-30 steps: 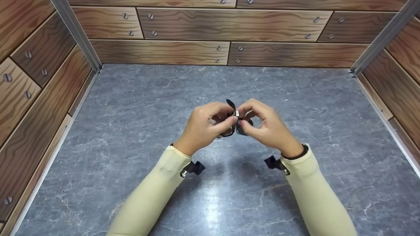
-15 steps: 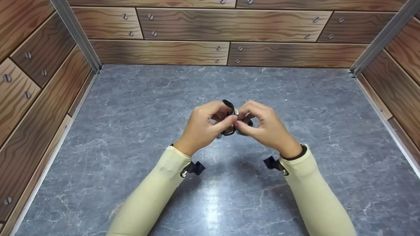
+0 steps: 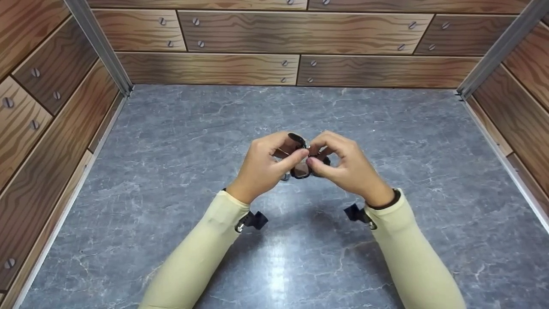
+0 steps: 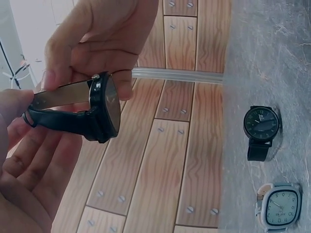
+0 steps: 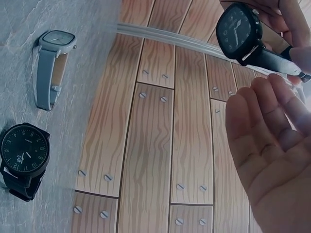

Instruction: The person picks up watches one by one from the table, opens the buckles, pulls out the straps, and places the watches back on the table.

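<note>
Between my hands hangs a black wristwatch [image 4: 104,109] with a squarish case, its dial [image 5: 238,30] facing down towards the table. The strap [image 4: 60,121] is bent into a loop. My left hand [image 3: 272,165] pinches the strap near its ends between thumb and fingers. My right hand [image 3: 343,161] meets it there, thumb and forefinger on the strap close to the left fingertips. The other right fingers [image 5: 262,116] are loosely bent. In the head view the strap's dark tip [image 3: 296,138] pokes up above the left thumb; fingers partly hide the buckle area.
Under the hands lie two more watches on the grey marbled table [image 3: 206,128]: a round black one [image 4: 262,124] and a squarish grey one [image 4: 281,206]. Wood-patterned panels [image 3: 300,34] with metal corner posts [image 3: 103,47] enclose the back and sides.
The held watch has turned so its case shows broader in the head view. The strap's tip has tilted to the left, and the right thumb has come closer to the left one.
</note>
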Available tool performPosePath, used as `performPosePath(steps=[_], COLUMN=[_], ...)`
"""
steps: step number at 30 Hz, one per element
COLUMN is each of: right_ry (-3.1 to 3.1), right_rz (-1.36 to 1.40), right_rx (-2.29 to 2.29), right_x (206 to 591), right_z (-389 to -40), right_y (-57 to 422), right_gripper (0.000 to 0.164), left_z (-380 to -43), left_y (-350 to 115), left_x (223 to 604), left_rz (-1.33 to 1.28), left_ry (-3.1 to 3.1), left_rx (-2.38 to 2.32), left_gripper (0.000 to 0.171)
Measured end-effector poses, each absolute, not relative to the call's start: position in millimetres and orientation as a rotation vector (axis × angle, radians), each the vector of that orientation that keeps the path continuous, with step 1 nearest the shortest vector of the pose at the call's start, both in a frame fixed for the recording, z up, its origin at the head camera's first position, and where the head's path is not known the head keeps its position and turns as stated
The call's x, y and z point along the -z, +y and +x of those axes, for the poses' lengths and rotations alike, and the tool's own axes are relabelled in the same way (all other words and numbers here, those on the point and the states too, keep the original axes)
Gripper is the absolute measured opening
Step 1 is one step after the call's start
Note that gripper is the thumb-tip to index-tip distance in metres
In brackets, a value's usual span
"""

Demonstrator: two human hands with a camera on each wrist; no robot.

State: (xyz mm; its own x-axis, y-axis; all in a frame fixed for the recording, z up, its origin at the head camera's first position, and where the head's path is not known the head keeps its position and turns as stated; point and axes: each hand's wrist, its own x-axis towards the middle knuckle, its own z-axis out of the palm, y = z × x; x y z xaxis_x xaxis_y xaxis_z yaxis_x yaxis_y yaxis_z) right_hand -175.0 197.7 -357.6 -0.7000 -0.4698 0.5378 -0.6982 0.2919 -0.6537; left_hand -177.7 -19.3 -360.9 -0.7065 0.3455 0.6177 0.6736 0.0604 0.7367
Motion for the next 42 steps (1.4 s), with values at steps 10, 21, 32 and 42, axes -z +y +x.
performPosePath(steps=[10, 21, 32, 42], right_ry=[-2.278, -2.253, -2.251, -2.279], right_rz=[1.086, 1.088, 1.059, 1.078], right_rx=[-1.371, -1.397, -1.402, -1.415], right_x=[359.1, 360.7, 358.1, 359.1], right_z=[-176.1, -177.6, -177.0, -177.7], right_y=[199.3, 202.7, 200.6, 201.1], right_gripper=[0.012, 0.014, 0.014, 0.009], left_z=[-177.9, -180.1, -184.0, -185.5], left_y=[-16.5, -8.7, -13.3, -18.3], left_x=[361.5, 360.1, 353.3, 351.6], left_rz=[-1.030, -1.042, -1.099, -1.096], left_ry=[-2.094, -2.142, -2.238, -2.232], left_rx=[1.680, 1.657, 1.632, 1.602], left_gripper=[0.018, 0.015, 0.017, 0.015])
